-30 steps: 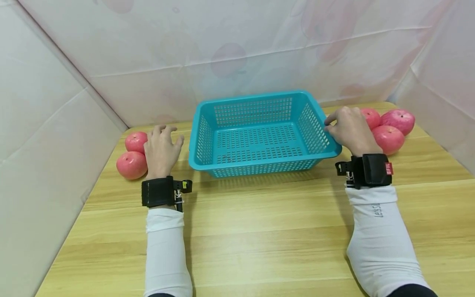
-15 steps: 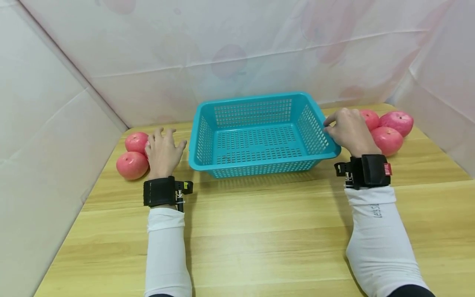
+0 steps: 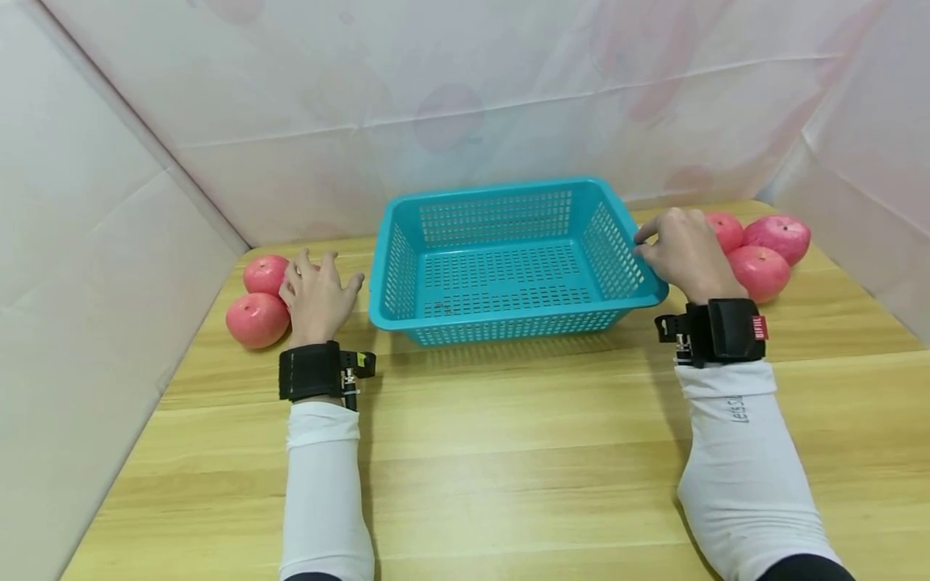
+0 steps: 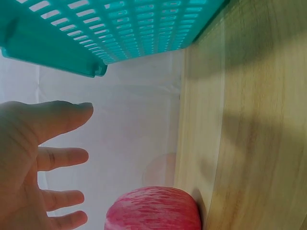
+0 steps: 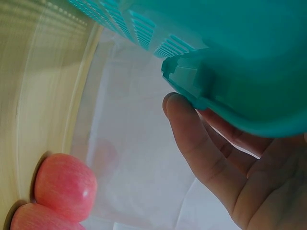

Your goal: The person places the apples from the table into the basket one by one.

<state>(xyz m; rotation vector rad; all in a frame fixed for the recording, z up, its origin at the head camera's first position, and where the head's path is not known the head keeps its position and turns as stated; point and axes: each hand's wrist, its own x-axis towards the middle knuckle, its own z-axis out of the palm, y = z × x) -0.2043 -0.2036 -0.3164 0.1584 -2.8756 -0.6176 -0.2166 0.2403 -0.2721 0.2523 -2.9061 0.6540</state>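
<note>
A teal perforated plastic basket (image 3: 523, 315) stands on the wooden table with nothing in it. My right hand (image 3: 686, 254) grips its right rim; in the right wrist view the thumb (image 5: 187, 129) presses the rim's outer side and the fingers lie behind it. To the basket's left, my left hand (image 3: 317, 298) hovers with fingers spread, holding nothing. Beside it sit a front red apple (image 3: 257, 320) and a back red apple (image 3: 266, 274), the latter partly covered by the fingers. In the left wrist view a streaked apple (image 4: 153, 211) lies below the spread fingers.
Right of the basket, behind the right hand, are a near apple (image 3: 759, 273), a darker apple (image 3: 779, 236) and a partly hidden apple (image 3: 725, 231). A pale printed cloth (image 3: 450, 73) hangs behind the table (image 3: 508, 452), with more cloth along both sides.
My left hand has spread its fingers a little wider and moved slightly, staying by the left apples. The right hand and the basket look unmoved.
</note>
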